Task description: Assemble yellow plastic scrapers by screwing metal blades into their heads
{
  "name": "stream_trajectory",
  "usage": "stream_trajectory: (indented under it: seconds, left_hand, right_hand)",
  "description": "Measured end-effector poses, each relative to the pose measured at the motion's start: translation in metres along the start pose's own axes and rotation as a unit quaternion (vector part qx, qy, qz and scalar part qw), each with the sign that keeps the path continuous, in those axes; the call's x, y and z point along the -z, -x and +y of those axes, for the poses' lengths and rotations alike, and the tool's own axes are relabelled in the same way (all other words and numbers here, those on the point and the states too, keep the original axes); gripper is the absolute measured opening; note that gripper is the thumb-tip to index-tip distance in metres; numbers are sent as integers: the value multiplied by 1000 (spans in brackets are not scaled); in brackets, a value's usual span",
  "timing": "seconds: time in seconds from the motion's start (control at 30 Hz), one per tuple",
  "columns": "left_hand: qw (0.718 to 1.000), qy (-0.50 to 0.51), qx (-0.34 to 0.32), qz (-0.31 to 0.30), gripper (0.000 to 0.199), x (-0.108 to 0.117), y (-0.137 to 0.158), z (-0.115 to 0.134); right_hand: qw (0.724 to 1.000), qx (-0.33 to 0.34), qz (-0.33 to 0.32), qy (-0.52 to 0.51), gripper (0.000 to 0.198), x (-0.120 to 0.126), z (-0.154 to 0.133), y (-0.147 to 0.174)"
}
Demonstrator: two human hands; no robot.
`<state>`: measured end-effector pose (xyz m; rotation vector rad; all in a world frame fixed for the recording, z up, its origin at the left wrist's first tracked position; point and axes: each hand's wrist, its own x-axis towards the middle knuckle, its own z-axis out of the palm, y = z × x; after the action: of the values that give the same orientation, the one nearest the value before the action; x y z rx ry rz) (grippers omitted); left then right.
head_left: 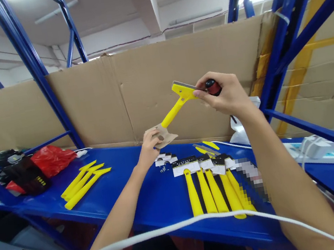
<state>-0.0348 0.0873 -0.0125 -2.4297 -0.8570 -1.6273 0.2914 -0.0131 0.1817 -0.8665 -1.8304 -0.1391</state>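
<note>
A yellow scraper (173, 112) with a metal blade along its wide head is held up above the table, tilted. My right hand (225, 91) pinches one side of the head. The same hand also has a black-and-red tool handle (212, 86), perhaps a screwdriver's, in its palm; its far end is hidden. Lower down, my left hand (150, 147) is closed on a brown-grey card (167, 137) with a hole, at the end of the scraper's handle. Below, several yellow scrapers (193, 193) with white and black cards (185, 165) over their heads lie in a row.
Several yellow handles (83, 185) lie on the blue table (145, 202) at left, near a black bottle (22, 172) and red plastic bag (53, 159). Small screws (164, 168) and more cards (164, 158) lie centrally. A white cable (160, 232) crosses in front. Cardboard (92, 103) stands behind.
</note>
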Motion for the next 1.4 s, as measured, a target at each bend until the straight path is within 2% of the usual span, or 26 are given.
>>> stream_trajectory:
  seconds: [0.07, 0.3, 0.53, 0.73, 0.9, 0.97, 1.03, 1.1, 1.17, 1.27, 1.33, 1.4]
  left_hand:
    - [998, -20, -56, 21, 17, -3, 0, 7]
    - [982, -42, -153, 99, 11, -8, -3, 30]
    - [978, -46, -169, 110, 18, -9, -6, 46]
    - [984, -14, -146, 104, 24, -10, -8, 57]
    - [985, 9, -111, 131, 22, -15, -8, 73]
    - [985, 16, -73, 157, 26, -17, -8, 79]
    - [981, 55, 3, 187, 52, -20, -8, 82]
    - [967, 150, 102, 179, 79, -24, -9, 83]
    - [936, 266, 202, 113, 83, -27, -9, 83]
    - [869, 384, 312, -27, 73, -28, -7, 87]
    - [828, 434, 346, -80, 76, -28, -6, 94]
    - [796, 483, 354, -88, 76, -28, -7, 103]
  right_hand:
    - [1000, -1, -14, 5, 22, 3, -4, 1]
    - [998, 36, -57, -4, 17, -5, -5, 0]
    - [996, 22, -83, 0, 18, -8, -4, -1]
    - [994, 32, -103, 11, 16, -2, -10, 0]
    - [984, 14, -180, -7, 16, -4, -16, 0]
    - [979, 6, -205, -16, 18, -6, -18, -1]
    - [975, 1, -222, -27, 18, -6, -20, -1]
    - [972, -13, -233, -38, 19, -6, -21, 0]
    - [970, -37, -237, -49, 19, -6, -21, 1]
    - [965, -64, -247, -55, 20, -9, -18, 2]
    - [963, -69, -256, -53, 18, -12, -14, 1]
    - [959, -68, -270, -49, 16, -17, -9, 1]
